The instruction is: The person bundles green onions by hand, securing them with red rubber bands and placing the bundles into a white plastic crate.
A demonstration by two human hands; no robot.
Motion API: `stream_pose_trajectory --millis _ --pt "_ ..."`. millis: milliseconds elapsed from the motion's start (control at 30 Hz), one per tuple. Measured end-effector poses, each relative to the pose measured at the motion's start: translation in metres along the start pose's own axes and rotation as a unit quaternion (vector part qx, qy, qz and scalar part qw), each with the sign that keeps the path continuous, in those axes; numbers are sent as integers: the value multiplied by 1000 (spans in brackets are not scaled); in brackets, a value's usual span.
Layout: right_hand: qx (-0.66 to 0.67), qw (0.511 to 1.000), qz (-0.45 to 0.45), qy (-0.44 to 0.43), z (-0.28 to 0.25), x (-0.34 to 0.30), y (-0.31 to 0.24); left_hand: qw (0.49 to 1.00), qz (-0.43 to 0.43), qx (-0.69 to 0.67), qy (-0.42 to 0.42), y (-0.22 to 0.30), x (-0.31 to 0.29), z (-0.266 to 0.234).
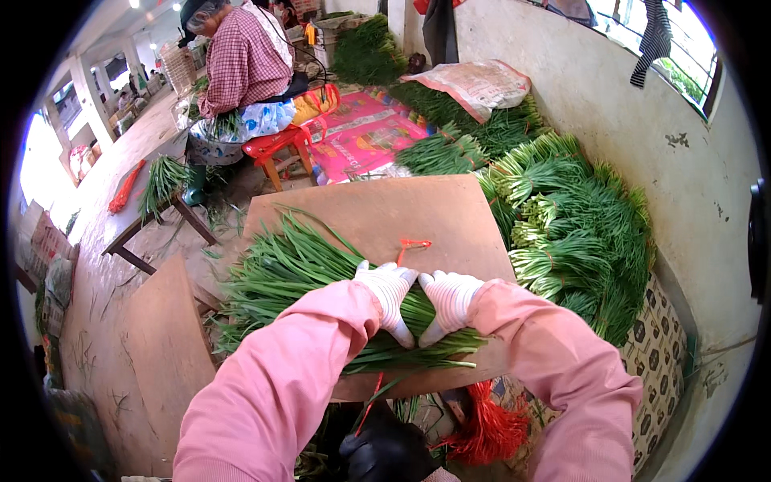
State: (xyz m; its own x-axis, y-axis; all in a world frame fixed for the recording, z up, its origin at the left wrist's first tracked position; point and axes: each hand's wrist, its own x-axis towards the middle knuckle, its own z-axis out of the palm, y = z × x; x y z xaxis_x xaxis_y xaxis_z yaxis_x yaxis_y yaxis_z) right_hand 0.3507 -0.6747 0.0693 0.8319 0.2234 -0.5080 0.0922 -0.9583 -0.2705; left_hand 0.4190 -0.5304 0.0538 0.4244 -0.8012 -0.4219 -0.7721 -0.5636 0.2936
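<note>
A loose bundle of long green chives (281,269) lies across a brown board (450,205), leaves to the left and cut ends to the right. My left hand (387,296), in a white glove with pale stripes, is closed round the stems at mid-length. Right beside it, my right hand (451,304), gloved alike, grips the same stems nearer the cut ends. The thumbs and forefingers of both hands almost meet. A red tie (414,243) shows beyond the bundle, and a red strand hangs over the board's near edge. My palms and the stems' underside are hidden.
Tied green bundles (562,233) are heaped along the right wall. Red ties (486,426) hang below the board. Ahead left, a co-worker (241,64) sits on a red stool (277,149) by a low table (157,217) with greens. Another board (165,345) stands at left.
</note>
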Motion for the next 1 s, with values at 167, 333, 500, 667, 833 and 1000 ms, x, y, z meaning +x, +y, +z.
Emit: stream_pose_trajectory --millis 167,333,500,667,833,1000 --pt "161 974 19 159 -21 46 79 1000 -26 -5 -10 3 -5 -3" --pt "107 961 12 256 2 86 94 1000 -2 6 24 1 -4 4" --pt "-48 969 75 232 3 97 87 999 -3 7 33 -1 -9 7" --pt "-157 962 163 153 -7 69 103 999 -1 1 52 -4 -10 11" --pt "-56 965 102 236 -42 36 79 998 -30 -3 53 3 -12 7" --pt "-106 985 25 133 -67 -7 -25 994 -34 -15 102 -9 -9 19"
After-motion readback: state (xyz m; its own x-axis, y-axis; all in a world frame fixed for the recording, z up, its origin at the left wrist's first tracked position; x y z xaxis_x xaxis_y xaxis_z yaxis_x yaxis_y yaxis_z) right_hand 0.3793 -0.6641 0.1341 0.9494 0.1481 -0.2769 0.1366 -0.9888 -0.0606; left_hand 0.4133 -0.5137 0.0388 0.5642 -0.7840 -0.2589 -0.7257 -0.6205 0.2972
